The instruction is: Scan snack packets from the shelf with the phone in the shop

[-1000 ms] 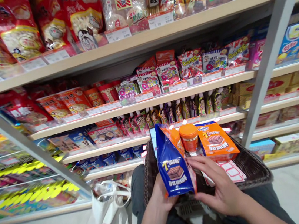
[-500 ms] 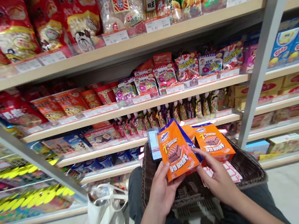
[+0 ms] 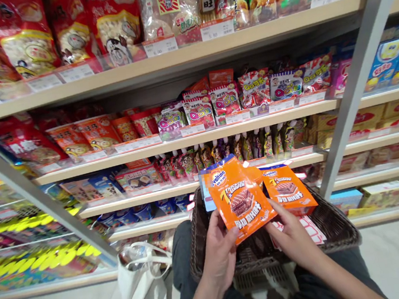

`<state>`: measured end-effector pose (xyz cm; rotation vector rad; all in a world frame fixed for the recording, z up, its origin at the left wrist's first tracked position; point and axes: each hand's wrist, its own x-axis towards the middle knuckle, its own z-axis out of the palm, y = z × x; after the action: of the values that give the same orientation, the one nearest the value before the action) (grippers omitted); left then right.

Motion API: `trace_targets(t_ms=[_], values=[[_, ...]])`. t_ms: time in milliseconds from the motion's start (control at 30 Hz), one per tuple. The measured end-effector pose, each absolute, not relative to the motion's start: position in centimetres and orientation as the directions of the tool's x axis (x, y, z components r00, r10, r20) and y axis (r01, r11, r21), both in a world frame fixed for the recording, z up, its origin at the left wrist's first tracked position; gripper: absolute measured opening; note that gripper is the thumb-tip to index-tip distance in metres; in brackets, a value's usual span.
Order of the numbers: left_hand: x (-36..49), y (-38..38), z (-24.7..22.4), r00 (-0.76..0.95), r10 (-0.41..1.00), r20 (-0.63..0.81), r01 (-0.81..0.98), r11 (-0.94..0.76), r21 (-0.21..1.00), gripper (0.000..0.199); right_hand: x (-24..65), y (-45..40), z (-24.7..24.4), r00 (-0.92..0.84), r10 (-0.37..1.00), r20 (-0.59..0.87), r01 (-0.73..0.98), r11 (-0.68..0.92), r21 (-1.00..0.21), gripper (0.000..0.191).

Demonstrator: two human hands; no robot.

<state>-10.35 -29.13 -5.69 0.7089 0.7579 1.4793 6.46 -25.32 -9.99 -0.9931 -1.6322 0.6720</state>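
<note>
Between my two hands is an orange Ovaltine wafer packet (image 3: 242, 198), its printed front tilted up toward me. My left hand (image 3: 220, 249) grips its lower left corner, thumb on the front. My right hand (image 3: 290, 231) holds the lower right edge, with its fingers partly hidden behind the packet. Below them a dark brown woven basket (image 3: 203, 249) rests on my lap. A second orange Ovaltine packet (image 3: 290, 188) lies in the basket to the right. Behind the held packet's left edge, a phone with a lit screen (image 3: 211, 202) shows in part.
Store shelves (image 3: 184, 144) full of snack bags, jelly pouches and boxes stand in front of me. A slanted grey post (image 3: 348, 92) rises at the right. On the tiled floor to the left sits a white tote bag (image 3: 142, 283). Red-and-white patterned packaging (image 3: 309, 230) lies in the basket.
The held packet has turned to face me more squarely, so its whole front shows and its blue side is hidden. My right hand has shifted along its edge. The view has moved slightly.
</note>
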Motion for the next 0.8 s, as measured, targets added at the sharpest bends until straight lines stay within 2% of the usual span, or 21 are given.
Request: trace_targets(t_ms=[133, 267, 400, 467, 567, 667, 800], values=[[-10.3, -29.1, -5.9, -0.092, 0.996, -0.018, -0.586, -0.039, 0.809, 0.061, 6.4, -25.2, -10.5, -0.099, 0.820, 0.564, 0.316, 0.563, -0.764, 0.037], [-10.4, -29.0, -6.2, -0.105, 0.994, -0.024, -0.574, -0.041, 0.818, 0.064, 7.1, -25.7, -10.3, -0.032, 0.777, 0.628, 0.386, 0.589, -0.710, 0.039], [-10.5, -29.0, -6.4, -0.134, 0.991, -0.012, -0.550, -0.064, 0.833, 0.069, 10.3, -25.4, -8.3, 0.051, 0.701, 0.711, 0.479, 0.608, -0.633, 0.028], [-10.4, -28.9, -6.4, -0.157, 0.988, -0.015, -0.517, -0.069, 0.853, 0.070, 12.7, -24.3, -7.4, 0.142, 0.674, 0.725, 0.520, 0.572, -0.634, 0.021], [-10.1, -28.6, -6.8, -0.217, 0.976, -0.012, -0.461, -0.091, 0.883, 0.071, 16.6, -21.8, -7.3, 0.404, 0.658, 0.636, 0.486, 0.435, -0.758, 0.025], [-9.9, -28.3, -7.3, -0.239, 0.971, -0.016, -0.435, -0.092, 0.896, 0.072, 19.6, -19.2, -8.7, 0.616, 0.690, 0.381, 0.279, 0.262, -0.924, 0.038], [-10.0, -28.1, -7.8, -0.217, 0.976, -0.013, -0.402, -0.077, 0.913, 0.071, 21.5, -16.9, -11.0, 0.662, 0.695, 0.282, 0.244, 0.156, -0.957, 0.044]])
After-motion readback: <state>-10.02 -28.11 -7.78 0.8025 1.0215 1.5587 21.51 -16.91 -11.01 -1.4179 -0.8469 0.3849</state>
